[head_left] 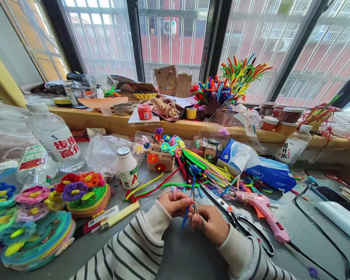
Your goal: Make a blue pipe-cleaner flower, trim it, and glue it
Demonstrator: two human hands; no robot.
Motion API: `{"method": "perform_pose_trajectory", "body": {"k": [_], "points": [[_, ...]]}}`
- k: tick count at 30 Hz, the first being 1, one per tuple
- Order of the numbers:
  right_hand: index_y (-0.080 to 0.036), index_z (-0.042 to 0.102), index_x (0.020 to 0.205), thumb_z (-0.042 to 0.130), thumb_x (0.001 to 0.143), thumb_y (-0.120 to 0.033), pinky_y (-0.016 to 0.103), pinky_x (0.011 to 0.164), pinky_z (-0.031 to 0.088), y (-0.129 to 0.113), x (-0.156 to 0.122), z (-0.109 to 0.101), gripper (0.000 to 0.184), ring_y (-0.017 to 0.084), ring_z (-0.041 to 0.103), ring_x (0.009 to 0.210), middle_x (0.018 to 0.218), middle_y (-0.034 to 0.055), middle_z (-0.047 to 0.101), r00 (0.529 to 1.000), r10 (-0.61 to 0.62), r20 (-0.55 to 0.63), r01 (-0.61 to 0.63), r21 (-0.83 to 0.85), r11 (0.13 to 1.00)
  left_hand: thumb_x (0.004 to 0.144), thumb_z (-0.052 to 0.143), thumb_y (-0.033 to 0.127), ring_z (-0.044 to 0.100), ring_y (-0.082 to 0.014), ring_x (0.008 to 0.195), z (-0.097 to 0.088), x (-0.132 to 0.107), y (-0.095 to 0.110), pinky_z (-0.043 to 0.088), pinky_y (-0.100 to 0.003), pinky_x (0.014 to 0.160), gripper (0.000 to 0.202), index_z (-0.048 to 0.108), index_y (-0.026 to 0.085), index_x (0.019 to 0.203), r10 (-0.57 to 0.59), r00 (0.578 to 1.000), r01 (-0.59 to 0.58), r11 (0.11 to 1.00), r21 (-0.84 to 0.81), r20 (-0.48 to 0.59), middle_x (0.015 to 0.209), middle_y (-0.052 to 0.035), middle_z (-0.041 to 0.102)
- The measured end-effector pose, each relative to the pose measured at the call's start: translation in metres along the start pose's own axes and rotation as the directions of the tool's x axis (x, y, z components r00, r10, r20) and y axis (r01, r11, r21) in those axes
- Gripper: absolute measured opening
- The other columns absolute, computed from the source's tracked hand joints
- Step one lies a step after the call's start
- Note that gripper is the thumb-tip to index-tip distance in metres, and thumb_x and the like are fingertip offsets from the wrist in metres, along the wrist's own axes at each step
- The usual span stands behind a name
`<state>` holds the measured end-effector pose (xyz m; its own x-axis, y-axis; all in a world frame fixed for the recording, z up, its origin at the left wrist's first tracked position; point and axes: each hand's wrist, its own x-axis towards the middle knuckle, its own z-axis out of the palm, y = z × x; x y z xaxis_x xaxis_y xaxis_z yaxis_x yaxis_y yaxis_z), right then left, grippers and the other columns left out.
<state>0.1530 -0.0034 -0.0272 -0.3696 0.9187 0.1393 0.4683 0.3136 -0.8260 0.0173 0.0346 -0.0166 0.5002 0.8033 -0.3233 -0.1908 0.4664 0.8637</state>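
A blue pipe-cleaner flower (195, 169) stands upright above my fingertips, its blue stem running down between my hands. My left hand (177, 204) is closed in a pinch on that stem, and a small pink-and-green loop shows at its fingers. With its fingers pinched, my right hand (211, 223) grips a slim silvery tool (196, 202) against the stem; its exact kind is hard to make out. Just beyond stands a small woven basket (160, 165) of pipe-cleaner flowers. Loose pipe cleaners (210, 169) fan out to its right.
Large scissors (239, 221) and a pink glue gun (265, 216) with a black cord lie at right. A white bottle (127, 169), a yellow-handled tool (121, 216) and coiled flower pieces (37, 241) are at left. A blue tissue pack (271, 173) lies behind.
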Motion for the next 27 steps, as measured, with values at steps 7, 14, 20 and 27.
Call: {"method": "perform_pose_trajectory", "body": {"k": [7, 14, 20, 27], "points": [[-0.013, 0.052, 0.048, 0.014, 0.065, -0.066, 0.02, 0.042, 0.029, 0.0014, -0.0015, -0.0009, 0.067, 0.008, 0.037, 0.039, 0.039, -0.0012, 0.039, 0.997, -0.056, 0.056, 0.052, 0.078, 0.996, 0.044, 0.067, 0.03, 0.052, -0.0088, 0.035, -0.0034, 0.0029, 0.0002, 0.036, -0.017, 0.036, 0.024, 0.057, 0.01, 0.053, 0.012, 0.998, -0.012, 1.0, -0.005, 0.056, 0.042, 0.0007, 0.058], [-0.013, 0.052, 0.05, 0.018, 0.067, -0.064, 0.02, 0.044, 0.031, 0.0011, -0.0014, 0.0002, 0.063, 0.009, 0.04, 0.042, 0.043, -0.0002, 0.045, 0.996, -0.082, 0.041, 0.077, 0.109, 0.991, 0.044, 0.066, 0.031, 0.052, -0.0086, 0.036, -0.0033, 0.0018, -0.0013, 0.038, -0.018, 0.037, 0.025, 0.057, 0.01, 0.053, 0.004, 0.996, -0.003, 1.0, -0.004, 0.084, 0.042, 0.0001, 0.058], [-0.013, 0.051, 0.048, 0.029, 0.063, -0.064, 0.02, 0.042, 0.032, 0.0007, -0.0003, -0.0008, 0.057, 0.009, 0.042, 0.043, 0.044, 0.0, 0.047, 1.0, -0.024, 0.017, 0.022, 0.128, 0.991, 0.046, 0.066, 0.029, 0.052, -0.0084, 0.038, -0.0028, 0.0021, -0.0021, 0.038, -0.017, 0.038, 0.023, 0.056, 0.01, 0.054, -0.005, 0.993, 0.006, 1.0, -0.005, 0.114, 0.044, -0.0004, 0.058], [-0.013, 0.049, 0.044, 0.031, 0.059, -0.066, 0.021, 0.041, 0.031, -0.0003, -0.0006, 0.0009, 0.059, 0.01, 0.04, 0.041, 0.041, 0.0002, 0.045, 1.0, 0.023, -0.017, -0.02, 0.157, 0.987, 0.05, 0.064, 0.03, 0.052, -0.0084, 0.037, -0.0055, 0.005, -0.0061, 0.038, -0.016, 0.036, 0.022, 0.053, 0.011, 0.056, 0.035, 0.987, -0.03, 0.999, -0.031, 0.156, 0.044, 0.0003, 0.059]]}}
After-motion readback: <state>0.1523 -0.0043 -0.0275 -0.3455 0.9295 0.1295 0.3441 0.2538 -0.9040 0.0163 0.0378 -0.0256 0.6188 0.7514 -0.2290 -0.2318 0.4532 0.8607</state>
